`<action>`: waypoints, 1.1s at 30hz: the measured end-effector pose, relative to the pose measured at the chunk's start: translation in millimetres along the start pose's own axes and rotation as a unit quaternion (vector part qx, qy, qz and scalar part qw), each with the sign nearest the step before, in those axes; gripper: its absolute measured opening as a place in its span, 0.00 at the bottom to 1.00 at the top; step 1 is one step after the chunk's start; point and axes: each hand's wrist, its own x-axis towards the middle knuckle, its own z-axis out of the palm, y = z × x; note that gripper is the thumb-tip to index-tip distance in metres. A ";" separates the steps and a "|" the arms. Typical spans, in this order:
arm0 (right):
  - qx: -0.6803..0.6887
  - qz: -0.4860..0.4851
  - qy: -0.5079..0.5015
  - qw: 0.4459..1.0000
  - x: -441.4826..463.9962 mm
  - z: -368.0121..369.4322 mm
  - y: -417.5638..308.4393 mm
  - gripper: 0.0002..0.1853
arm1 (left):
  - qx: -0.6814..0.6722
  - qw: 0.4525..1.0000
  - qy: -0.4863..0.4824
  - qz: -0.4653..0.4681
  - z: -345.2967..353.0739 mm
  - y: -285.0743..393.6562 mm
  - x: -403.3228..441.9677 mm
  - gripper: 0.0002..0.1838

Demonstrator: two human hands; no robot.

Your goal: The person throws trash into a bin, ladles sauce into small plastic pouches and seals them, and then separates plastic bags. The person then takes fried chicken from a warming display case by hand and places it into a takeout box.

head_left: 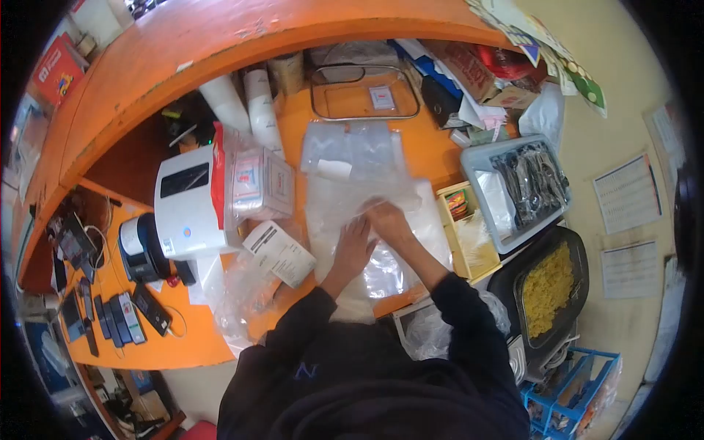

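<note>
A clear plastic bag (367, 192) lies in front of me over other flat plastic. My right hand (390, 224) is closed, with its fingers pinched on the near edge of this bag. Close beside it on the left, my left hand (354, 247) has its fingers together against the same plastic, and its fingertips are partly hidden. Farther back are stacked flat clear bags (352, 147) with a small white label on them. To the right, under my forearm, lies a shiny plastic sheet (389, 268).
At left stand a white printer (192, 202) and a wrapped pack of boxes (262, 183). A printed paper packet (280, 253) lies nearer. To the right are a wooden box (466, 242), a grey tub of wrapped black cutlery (490, 150) and a black pan of yellow food (546, 290). A wire-rimmed tray (315, 99) sits behind.
</note>
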 end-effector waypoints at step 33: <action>-0.205 0.743 0.315 0.554 -329.8 -270.3 -180.8 0.19 | -0.108 0.661 -0.211 0.711 95.6 241.2 -222.8 0.49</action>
